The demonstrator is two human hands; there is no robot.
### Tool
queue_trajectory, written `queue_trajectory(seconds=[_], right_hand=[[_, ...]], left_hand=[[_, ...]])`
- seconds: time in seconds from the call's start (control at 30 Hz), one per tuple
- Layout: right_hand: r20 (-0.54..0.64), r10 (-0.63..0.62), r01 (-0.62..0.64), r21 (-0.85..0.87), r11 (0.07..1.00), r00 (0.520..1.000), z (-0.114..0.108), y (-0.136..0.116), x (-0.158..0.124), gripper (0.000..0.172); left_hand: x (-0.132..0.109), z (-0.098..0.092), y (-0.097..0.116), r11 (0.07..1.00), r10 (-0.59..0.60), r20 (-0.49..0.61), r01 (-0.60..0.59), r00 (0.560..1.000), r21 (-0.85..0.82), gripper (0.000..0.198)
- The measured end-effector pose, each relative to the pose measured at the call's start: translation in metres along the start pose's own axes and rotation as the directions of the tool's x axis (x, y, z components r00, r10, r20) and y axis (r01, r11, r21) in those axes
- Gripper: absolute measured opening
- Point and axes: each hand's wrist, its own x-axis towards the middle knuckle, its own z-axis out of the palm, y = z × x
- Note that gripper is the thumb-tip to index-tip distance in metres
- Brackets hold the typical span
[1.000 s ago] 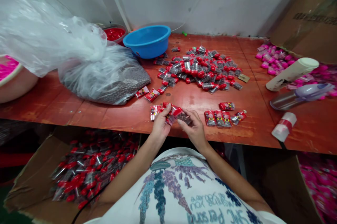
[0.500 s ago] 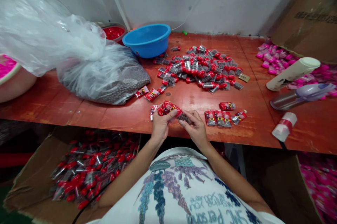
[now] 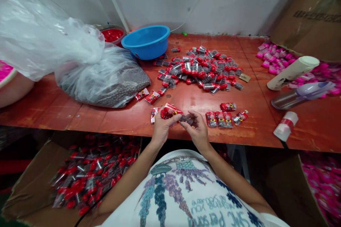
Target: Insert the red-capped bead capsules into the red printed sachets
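My left hand (image 3: 163,126) is closed around red printed packets (image 3: 170,110) near the table's front edge. My right hand (image 3: 196,127) pinches the dark end of a small clear pack (image 3: 186,118) that meets those packets; whether the two are one piece I cannot tell. Another red packet (image 3: 154,114) lies flat just left of my left hand. To the right, several filled red packets (image 3: 220,119) lie in a row, with one more packet (image 3: 240,117) at their right end. Beyond my hands spreads a heap of small clear bottles with red caps (image 3: 198,69).
A plastic bag of dark beads (image 3: 114,81) and a blue basin (image 3: 146,44) stand at the back left. Two drinking bottles (image 3: 293,73) and a white roll (image 3: 286,125) lie on the right. Below the table sits a carton (image 3: 34,184) of red-capped bottles.
My right hand's fingers have curled more and shifted slightly against the dark end of the pack. My left hand keeps its hold. The whole view has shifted slightly.
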Motion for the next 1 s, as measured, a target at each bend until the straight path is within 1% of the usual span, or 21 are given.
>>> queue_trajectory(seconds=[0.1, 0.17, 0.2, 0.27, 0.33, 0.4, 0.47, 0.5, 0.57, 0.6, 0.67, 0.73, 0.8, 0.83, 0.9, 0.93, 1.0], right_hand=[[0.066, 0.087, -0.094, 0.111, 0.989, 0.994, 0.0, -0.003, 0.002, 0.036], [0.081, 0.082, -0.09, 0.103, 0.991, 0.993, -0.001, -0.005, 0.002, 0.034], [0.064, 0.046, -0.051, 0.065, 0.997, 0.997, -0.001, -0.005, 0.002, 0.034], [0.035, -0.063, 0.065, -0.061, 0.996, 0.997, -0.001, -0.004, 0.0, 0.032], [0.043, -0.156, 0.161, -0.183, 0.97, 0.987, -0.003, -0.002, -0.001, 0.033], [0.078, -0.171, 0.184, -0.23, 0.956, 0.982, -0.008, -0.001, -0.001, 0.042], [0.16, -0.117, 0.148, -0.199, 0.969, 0.98, -0.015, 0.0, 0.002, 0.049], [0.211, -0.081, 0.117, -0.163, 0.98, 0.974, -0.018, 0.0, 0.004, 0.05], [0.287, -0.031, 0.056, -0.079, 0.995, 0.957, -0.023, 0.0, 0.006, 0.046], [0.294, -0.019, 0.033, -0.043, 0.998, 0.956, -0.024, 0.001, 0.007, 0.043], [0.257, 0.008, -0.01, 0.005, 1.0, 0.966, -0.024, 0.004, 0.007, 0.037], [0.233, 0.061, -0.071, 0.033, 0.997, 0.971, -0.023, 0.007, 0.006, 0.032], [0.221, 0.1, -0.109, 0.029, 0.994, 0.97, -0.024, 0.01, 0.004, 0.034], [0.213, 0.094, -0.097, 0.004, 0.995, 0.973, -0.026, 0.01, 0.004, 0.038], [0.204, 0.036, -0.02, -0.077, 0.997, 0.978, -0.03, 0.011, 0.004, 0.045], [0.207, -0.001, 0.026, -0.117, 0.993, 0.978, -0.033, 0.011, 0.004, 0.046], [0.22, -0.051, 0.09, -0.174, 0.981, 0.974, -0.038, 0.011, 0.004, 0.043]], left_hand=[[0.0, -0.002, 0.001, 0.997, -0.072, 0.071, 0.073, 0.995, -0.015, 0.051], [0.0, -0.001, 0.001, 0.993, -0.113, 0.084, 0.116, 0.99, -0.035, 0.051], [-0.001, 0.0, 0.001, 0.991, -0.121, 0.077, 0.124, 0.99, -0.039, 0.05], [-0.002, 0.003, -0.001, 0.992, -0.124, 0.057, 0.125, 0.991, -0.029, 0.048], [-0.002, 0.005, -0.004, 0.992, -0.128, 0.071, 0.128, 0.989, 0.008, 0.043], [-0.001, 0.005, -0.005, 0.99, -0.136, 0.109, 0.132, 0.985, 0.043, 0.036], [0.001, 0.003, -0.005, 0.989, -0.147, 0.123, 0.142, 0.982, 0.045, 0.035], [0.002, 0.002, -0.005, 0.988, -0.156, 0.116, 0.153, 0.981, 0.034, 0.037], [0.003, 0.0, -0.004, 0.983, -0.181, 0.09, 0.182, 0.979, 0.006, 0.043], [0.003, -0.001, -0.004, 0.982, -0.19, 0.081, 0.191, 0.978, -0.002, 0.045], [0.002, -0.001, -0.006, 0.982, -0.189, 0.082, 0.19, 0.979, -0.004, 0.046], [0.0, 0.001, -0.01, 0.985, -0.172, 0.098, 0.173, 0.98, 0.001, 0.041], [-0.001, 0.004, -0.013, 0.986, -0.165, 0.133, 0.165, 0.977, 0.011, 0.032], [-0.002, 0.005, -0.015, 0.987, -0.163, 0.151, 0.162, 0.975, 0.015, 0.028], [-0.002, 0.006, -0.019, 0.986, -0.163, 0.169, 0.164, 0.972, 0.011, 0.024], [-0.002, 0.006, -0.02, 0.985, -0.169, 0.168, 0.171, 0.971, 0.008, 0.024], [-0.002, 0.006, -0.024, 0.978, -0.205, 0.166, 0.206, 0.964, 0.014, 0.024]])
